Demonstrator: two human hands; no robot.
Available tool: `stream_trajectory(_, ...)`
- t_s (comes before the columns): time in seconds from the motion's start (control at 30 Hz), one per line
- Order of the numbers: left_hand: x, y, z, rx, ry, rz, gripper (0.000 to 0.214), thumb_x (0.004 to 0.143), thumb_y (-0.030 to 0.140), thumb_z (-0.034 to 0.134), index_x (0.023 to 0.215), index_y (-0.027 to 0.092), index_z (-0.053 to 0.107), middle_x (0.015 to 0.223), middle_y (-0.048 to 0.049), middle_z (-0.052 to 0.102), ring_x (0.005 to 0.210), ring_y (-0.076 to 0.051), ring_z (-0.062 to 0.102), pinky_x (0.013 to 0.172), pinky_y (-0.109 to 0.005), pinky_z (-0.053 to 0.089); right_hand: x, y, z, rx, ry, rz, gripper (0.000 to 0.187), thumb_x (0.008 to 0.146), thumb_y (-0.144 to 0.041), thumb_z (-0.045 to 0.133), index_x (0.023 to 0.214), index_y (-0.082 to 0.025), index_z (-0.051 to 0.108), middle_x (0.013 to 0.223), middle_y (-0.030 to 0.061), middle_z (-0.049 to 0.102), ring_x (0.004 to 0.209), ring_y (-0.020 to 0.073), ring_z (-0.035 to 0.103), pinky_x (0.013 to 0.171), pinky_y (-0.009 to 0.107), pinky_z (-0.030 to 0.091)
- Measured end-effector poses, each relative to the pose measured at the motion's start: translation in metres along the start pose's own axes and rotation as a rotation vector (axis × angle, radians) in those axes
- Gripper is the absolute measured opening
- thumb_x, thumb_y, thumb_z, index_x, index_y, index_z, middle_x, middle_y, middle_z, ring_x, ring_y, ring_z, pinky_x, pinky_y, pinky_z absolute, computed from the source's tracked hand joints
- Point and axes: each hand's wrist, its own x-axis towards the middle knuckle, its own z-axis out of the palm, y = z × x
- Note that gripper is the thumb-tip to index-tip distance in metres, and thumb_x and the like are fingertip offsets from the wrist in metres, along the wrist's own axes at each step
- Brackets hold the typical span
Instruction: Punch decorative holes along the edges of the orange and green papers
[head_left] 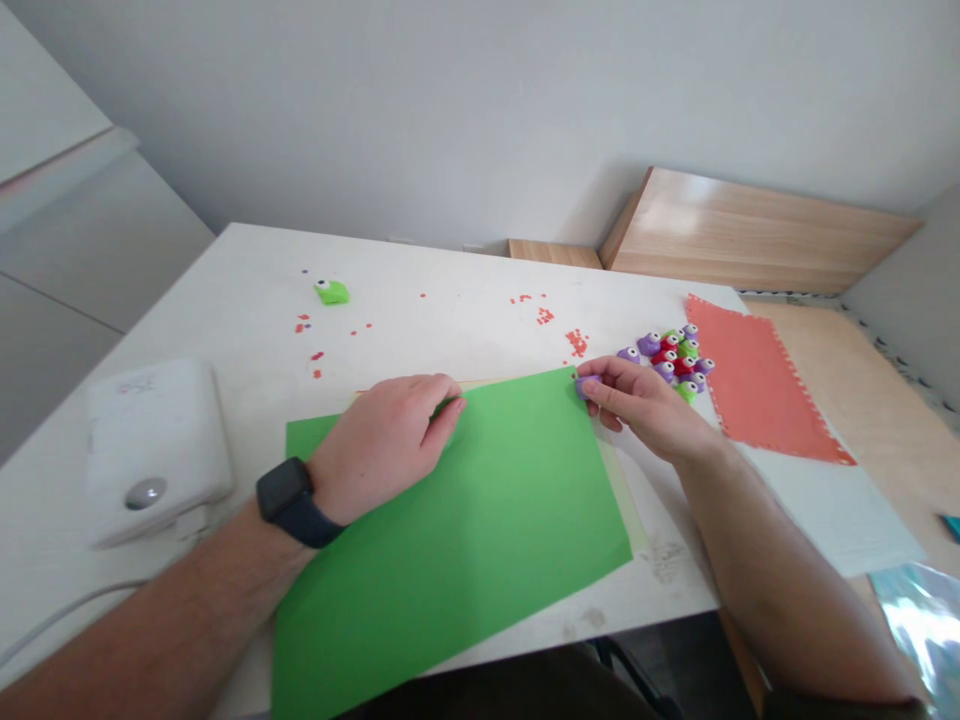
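Note:
A sheet of green paper (495,500) lies in front of me, its lower edge reaching past the table's front. My left hand (394,425) rests over its upper left part, fingers curled and thumb and forefinger closed at the top edge; the fingertips are partly hidden. At the sheet's upper right corner, my right hand (634,400) grips a small purple paper punch (587,386) between thumb and fingers. Just beyond that hand is a cluster of purple, red and green punches (665,368) with eye shapes. A single green punch (332,292) sits at the far left.
Orange paper bits (576,343) lie scattered across the white table (450,330). An orange sheet (765,380) with notched edges is on the right, over a pale blue sheet (832,505). A white device (161,440) with a cable stands left. Wooden boards (750,225) lean behind.

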Motion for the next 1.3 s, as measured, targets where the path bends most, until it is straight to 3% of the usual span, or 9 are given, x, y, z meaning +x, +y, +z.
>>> stream_trajectory(0.6,0.0013,0.0009,-0.0014,-0.023,0.0,0.015,0.023,0.106,0.033,0.044,0.101,0.021,0.064,0.092,-0.0047,0.07,0.087,-0.023,0.065,0.081,-0.037,0.046,0.0015,0.0008,0.0007,0.009,0.038,0.029,0.041,0.079,-0.045,0.086,0.107,-0.019,0.069,0.077,-0.0017,0.058,0.059,0.0095,0.043,0.051,0.027,0.029)
stream_trajectory(1.3,0.0001,0.0015,-0.001,-0.028,0.021,0.029,0.023,0.105,0.032,0.043,0.1,0.023,0.063,0.093,-0.0043,0.071,0.087,-0.023,0.065,0.08,-0.037,0.046,0.0008,-0.0033,0.0054,0.008,0.011,0.043,0.04,0.078,-0.048,0.085,0.1,-0.018,0.07,0.072,-0.0018,0.059,0.057,0.0095,0.042,0.051,0.027,0.028)
